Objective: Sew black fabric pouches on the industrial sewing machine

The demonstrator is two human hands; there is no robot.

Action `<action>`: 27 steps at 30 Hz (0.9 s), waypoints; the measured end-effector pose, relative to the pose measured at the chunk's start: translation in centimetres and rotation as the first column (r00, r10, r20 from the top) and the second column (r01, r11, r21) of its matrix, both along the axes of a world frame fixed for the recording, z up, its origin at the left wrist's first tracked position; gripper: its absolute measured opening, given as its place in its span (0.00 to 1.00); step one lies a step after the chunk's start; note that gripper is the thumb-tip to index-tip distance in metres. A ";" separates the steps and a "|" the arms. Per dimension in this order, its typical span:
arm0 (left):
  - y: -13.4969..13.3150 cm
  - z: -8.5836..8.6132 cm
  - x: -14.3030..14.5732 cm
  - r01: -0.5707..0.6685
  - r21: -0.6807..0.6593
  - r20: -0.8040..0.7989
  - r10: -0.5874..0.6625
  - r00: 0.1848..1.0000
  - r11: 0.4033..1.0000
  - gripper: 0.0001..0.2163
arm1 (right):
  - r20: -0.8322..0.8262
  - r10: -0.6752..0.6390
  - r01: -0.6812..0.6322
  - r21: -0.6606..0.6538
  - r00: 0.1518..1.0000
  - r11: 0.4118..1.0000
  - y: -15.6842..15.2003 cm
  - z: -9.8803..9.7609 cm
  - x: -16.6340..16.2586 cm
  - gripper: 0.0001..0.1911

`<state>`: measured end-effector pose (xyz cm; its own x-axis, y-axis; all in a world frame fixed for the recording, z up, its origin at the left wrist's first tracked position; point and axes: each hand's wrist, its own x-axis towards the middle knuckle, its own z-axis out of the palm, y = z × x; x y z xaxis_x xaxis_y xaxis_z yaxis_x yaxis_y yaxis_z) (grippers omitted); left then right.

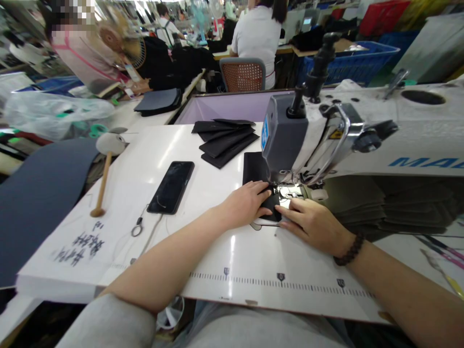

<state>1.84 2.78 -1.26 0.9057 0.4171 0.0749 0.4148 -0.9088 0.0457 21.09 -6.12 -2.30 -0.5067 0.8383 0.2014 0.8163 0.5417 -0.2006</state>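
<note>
- Left hand (244, 205) lies flat, unclosed, on the black piece (253, 166) beneath the sewing machine (420, 130), inward from the worktop's (253, 256) near edge, presumably steadying it.
- Right hand (313, 222) touches its side; pinching, I cannot tell.
- Machine lettering starts "MA"; near-edge ruler (253, 280) reads 10, 0, 10.

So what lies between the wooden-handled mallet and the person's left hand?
In the head view, the black phone lies between the mallet and the left hand, with a ring beside it.

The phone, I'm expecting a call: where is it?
In the head view, the phone lies left of the left hand on the white tabletop, right of the mallet.
</note>
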 end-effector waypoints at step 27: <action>0.3 0.3 0.1 0.002 -0.053 0.014 -0.001 1.000 0.999 0.20 | 0.003 -0.016 0.016 -0.013 1.000 1.000 0.2 0.0 0.0 0.17</action>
<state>1.97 3.08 -0.97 0.9055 0.4193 0.0649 0.4122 -0.9056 0.0995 21.06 -5.93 -2.28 -0.4937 0.8487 0.1895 0.8254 0.5259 -0.2052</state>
